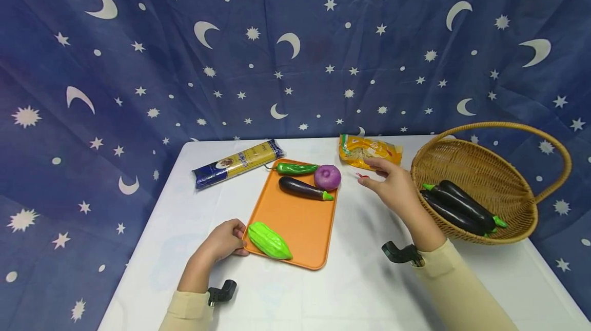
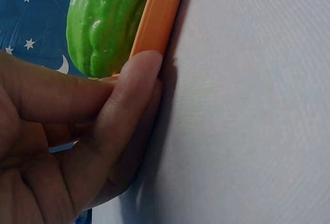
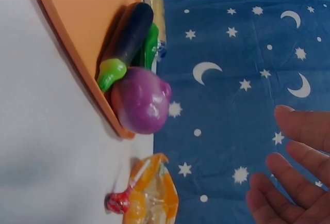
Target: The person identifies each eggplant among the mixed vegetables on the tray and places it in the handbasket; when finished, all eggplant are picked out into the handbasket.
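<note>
My left hand (image 1: 224,241) pinches the near left corner of an orange tray (image 1: 302,228), its fingers and thumb at the rim in the left wrist view. Right beside those fingers lies a bright green bitter melon (image 1: 269,241) on the tray. Toward the tray's far end are an eggplant (image 1: 302,188), a green chili pepper (image 1: 295,168) and a purple onion (image 1: 327,177). My right hand (image 1: 394,187), fingers spread and holding nothing, hovers right of the onion. Close by its fingertips are a small red object with a clear part (image 3: 118,202) and an orange-yellow food packet (image 1: 365,151).
A wicker basket (image 1: 466,159) with a tall handle stands on the right, with eggplants (image 1: 461,208) inside. Behind the tray on the left lies a blue and yellow pasta packet (image 1: 240,163). A blue curtain (image 1: 258,64) with moons and stars hangs behind the white table (image 1: 184,202).
</note>
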### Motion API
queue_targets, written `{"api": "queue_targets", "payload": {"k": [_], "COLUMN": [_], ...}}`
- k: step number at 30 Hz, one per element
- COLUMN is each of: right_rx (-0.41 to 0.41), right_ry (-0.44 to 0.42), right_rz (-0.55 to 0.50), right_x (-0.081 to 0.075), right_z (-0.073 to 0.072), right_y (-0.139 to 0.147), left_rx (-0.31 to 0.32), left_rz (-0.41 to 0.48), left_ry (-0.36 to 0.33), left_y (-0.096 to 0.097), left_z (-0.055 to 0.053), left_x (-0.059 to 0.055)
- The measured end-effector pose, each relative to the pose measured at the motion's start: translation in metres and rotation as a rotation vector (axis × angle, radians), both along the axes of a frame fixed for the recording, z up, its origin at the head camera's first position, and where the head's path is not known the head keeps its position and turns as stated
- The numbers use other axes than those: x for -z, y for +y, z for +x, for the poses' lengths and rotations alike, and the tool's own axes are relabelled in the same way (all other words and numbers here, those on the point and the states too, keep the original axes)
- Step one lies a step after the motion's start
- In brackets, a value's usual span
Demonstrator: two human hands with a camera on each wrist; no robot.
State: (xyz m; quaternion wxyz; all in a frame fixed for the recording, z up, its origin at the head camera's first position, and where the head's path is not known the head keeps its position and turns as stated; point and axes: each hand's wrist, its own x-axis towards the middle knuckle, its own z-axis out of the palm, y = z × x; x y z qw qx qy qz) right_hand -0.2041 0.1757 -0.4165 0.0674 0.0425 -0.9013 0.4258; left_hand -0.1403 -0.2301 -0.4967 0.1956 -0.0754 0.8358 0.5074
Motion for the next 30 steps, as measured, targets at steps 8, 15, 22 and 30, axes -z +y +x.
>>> {"api": "queue_targets", "payload": {"k": [8, 15, 22, 30], "right_rx": [-0.038, -0.07, -0.088, -0.108], "right_ry": [-0.019, -0.017, -0.031, -0.043], "right_rz": [-0.014, 0.001, -0.018, -0.013], "right_x": [0.008, 0.017, 0.022, 0.027], "right_z": [-0.004, -0.006, -0.007, -0.011], "right_y": [-0.014, -0.026, -0.04, -0.054], "left_rx": [-0.01, -0.006, -0.011, -0.02], "left_rz": [-0.008, 0.004, 0.014, 0.028], "left_ry": [-0.006, -0.011, -0.008, -0.011], "left_y": [0.0, -0.001, 0.0, -0.001], "left_z": [-0.001, -0.002, -0.001, 0.0], "left_x": [0.002, 0.003, 0.003, 0.003]}}
